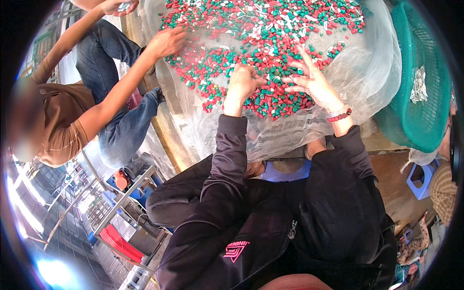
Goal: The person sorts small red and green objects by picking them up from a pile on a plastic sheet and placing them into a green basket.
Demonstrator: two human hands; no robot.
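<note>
Centre-top of frame packed w/ red, green & white plastic caps [251,53] on clear plastic sheet [367,77]; bare sheet only at right & lower edges. Co-worker's hand [166,42] blocks upper left. Green mesh basket [418,82] walls off right side. Left hand [241,82] & right hand [311,82] near each other, narrow gap between.

Red, green and white small caps [251,58] on clear sheet [367,87]; green mesh basket [415,106].
</note>
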